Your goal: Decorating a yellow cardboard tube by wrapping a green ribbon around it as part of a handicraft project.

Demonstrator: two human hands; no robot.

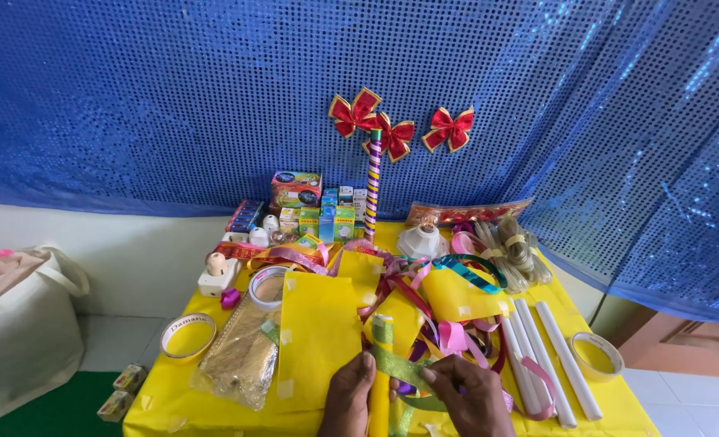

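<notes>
Here, green ribbon (397,366) (glittery) between both hands (412,396).

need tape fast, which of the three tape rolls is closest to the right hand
The tape roll at the table's right edge, beside the white tubes; the other two lie left of both hands.

Ribbons (424,311) and white tubes (546,356) crowd the yellow table (619,400).
</notes>
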